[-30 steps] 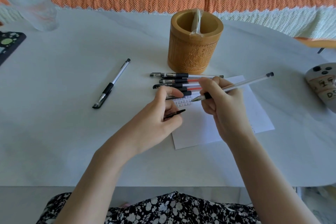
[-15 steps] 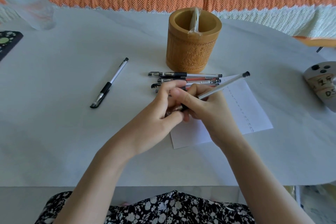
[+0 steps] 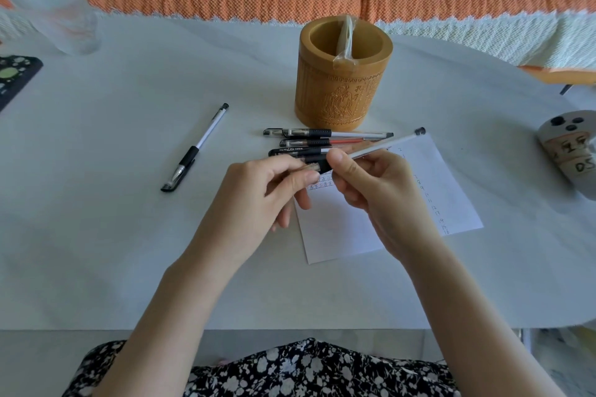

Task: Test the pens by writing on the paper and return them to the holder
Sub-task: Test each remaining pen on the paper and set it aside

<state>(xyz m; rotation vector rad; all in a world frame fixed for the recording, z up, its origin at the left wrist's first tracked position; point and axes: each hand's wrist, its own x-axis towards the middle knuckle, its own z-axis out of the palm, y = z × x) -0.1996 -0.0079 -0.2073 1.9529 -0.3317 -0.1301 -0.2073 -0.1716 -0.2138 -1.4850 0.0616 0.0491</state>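
- Head view: right hand [image 3: 380, 196] is pinching the held pen [image 3: 387, 143] near its black sleeve. The grip is narrow around the barrel, and the tail end is pointing toward the right side of the holder [image 3: 343, 90].
- Left hand [image 3: 258, 200] is pinching what looks like the cap [image 3: 313, 167] at the pen's tip, a narrow thumb-and-forefinger grip. Probably capping after the test, so the tip is not marking anything.
- Both hands are hovering over the paper [image 3: 338, 235], which is lying just in front of the holder with written rows showing.
- Loose pens [image 3: 322, 133] are lying in a touching row between the holder and the hands, likely waiting their turn.
- Lone pen [image 3: 196, 147] is lying well apart, front-left of the holder.
- Holder is standing upright, mouth open, with only a wrapped item [image 3: 345, 39] leaning inside, so there is plenty of room for dropping pens in.
- Its rim is the one edge needing clearing. The tabletop [image 3: 129, 235] is offering open room left of the holder, and the glass [image 3: 61, 22] is sitting far left, off the path.
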